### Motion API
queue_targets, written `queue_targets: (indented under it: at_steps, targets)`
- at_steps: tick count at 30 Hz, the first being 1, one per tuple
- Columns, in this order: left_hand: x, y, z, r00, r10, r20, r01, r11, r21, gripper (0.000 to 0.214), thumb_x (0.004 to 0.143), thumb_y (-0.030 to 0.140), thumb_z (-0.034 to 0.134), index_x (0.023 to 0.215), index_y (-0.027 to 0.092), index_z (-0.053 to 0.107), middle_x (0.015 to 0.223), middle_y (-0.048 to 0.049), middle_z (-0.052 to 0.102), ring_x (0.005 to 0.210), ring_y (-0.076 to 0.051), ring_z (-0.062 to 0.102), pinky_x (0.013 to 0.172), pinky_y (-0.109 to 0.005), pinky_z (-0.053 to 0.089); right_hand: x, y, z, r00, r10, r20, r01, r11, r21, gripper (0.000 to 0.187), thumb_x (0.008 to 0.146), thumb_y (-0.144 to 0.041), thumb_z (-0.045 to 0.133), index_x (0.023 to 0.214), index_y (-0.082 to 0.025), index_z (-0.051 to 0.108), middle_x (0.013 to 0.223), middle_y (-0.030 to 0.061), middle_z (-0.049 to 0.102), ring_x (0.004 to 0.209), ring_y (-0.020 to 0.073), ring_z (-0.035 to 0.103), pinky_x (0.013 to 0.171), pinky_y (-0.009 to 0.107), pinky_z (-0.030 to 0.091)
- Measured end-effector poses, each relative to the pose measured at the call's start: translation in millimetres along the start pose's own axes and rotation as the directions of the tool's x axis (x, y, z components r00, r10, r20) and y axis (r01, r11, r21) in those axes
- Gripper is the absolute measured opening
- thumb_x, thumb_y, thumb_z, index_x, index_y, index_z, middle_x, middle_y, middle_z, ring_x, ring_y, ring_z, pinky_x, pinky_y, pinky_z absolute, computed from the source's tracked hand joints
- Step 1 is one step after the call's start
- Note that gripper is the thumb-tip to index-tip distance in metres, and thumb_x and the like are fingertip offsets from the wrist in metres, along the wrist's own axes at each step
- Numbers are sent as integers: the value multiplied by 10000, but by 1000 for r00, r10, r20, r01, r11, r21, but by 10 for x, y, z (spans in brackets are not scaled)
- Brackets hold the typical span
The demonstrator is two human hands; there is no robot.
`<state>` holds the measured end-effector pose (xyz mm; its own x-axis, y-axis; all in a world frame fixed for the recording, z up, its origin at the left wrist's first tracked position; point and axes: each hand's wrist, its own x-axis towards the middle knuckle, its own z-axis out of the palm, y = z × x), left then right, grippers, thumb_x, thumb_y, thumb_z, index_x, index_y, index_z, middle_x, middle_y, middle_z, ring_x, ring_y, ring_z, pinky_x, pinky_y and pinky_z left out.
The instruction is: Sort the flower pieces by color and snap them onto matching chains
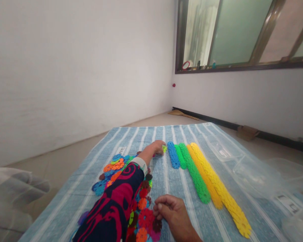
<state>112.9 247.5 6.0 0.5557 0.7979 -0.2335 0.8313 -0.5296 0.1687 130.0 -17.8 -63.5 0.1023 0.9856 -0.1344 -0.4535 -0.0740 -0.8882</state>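
Observation:
My left hand (159, 147) reaches out to the far part of the cloth, its fingers closed on a lime-green snowflake disc (164, 149). That disc is beside the far end of a short blue row of overlapping discs (173, 155). My right hand (175, 213) is nearer to me, fingers curled together at the right edge of a loose pile of mixed snowflake discs (145, 218). Whether anything is between its fingertips is hidden. My left sleeve covers part of the pile. To the right lie green rows (194, 176), an orange-yellow row (204, 181) and a long yellow row (222, 191).
A blue striped cloth (91, 201) covers the work surface. Clear plastic containers (257, 171) stand along its right side. Greyish fabric (10, 198) shows at the left. Beyond are a broom (179, 112), a cardboard piece (247, 132), white walls and a window.

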Motion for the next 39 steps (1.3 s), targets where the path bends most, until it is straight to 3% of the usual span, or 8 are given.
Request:
queue_targets:
  at_steps: [11,18,22,30,39]
  targets:
    - [21,3,5,1000,-4,30,5,1000,-18,444,597,170,695,1041,174,686,836,-61,721,670,-189,652,596,-257,503,-2,-2,-12,1000,14,4,-14,1000,-14,363,572,-459,799,687,-131,691,589,35,658,518,122,575,513,233,437]
    - [7,-44,24,999,42,-32,-40,998,47,385,580,227,726,961,177,708,946,-71,716,863,-233,657,745,-280,504,2,11,-15,1000,8,7,-8,1000,-6,336,581,-432,792,690,-129,696,590,35,659,503,111,559,501,224,424]
    - [10,-44,42,995,71,-74,-65,994,85,502,559,215,727,1059,198,680,1096,-72,683,1005,-239,621,840,-277,481,3,1,-18,1000,14,14,-14,1000,-15,300,586,-391,784,693,-124,699,593,37,664,498,109,560,500,222,423]
    - [71,-34,75,996,61,-61,-52,990,134,298,551,196,679,842,170,736,854,-69,725,794,-212,658,686,-250,496,16,-10,8,1000,14,19,-14,1000,6,236,584,-330,764,676,-124,697,581,30,655,504,112,568,503,221,425]
    - [224,-49,80,978,14,-209,24,984,179,352,620,209,603,936,124,732,984,-168,706,937,-264,656,772,-289,509,66,71,-6,1000,-5,25,6,1000,-19,238,599,-340,748,675,-121,694,570,32,656,499,118,572,487,214,415]
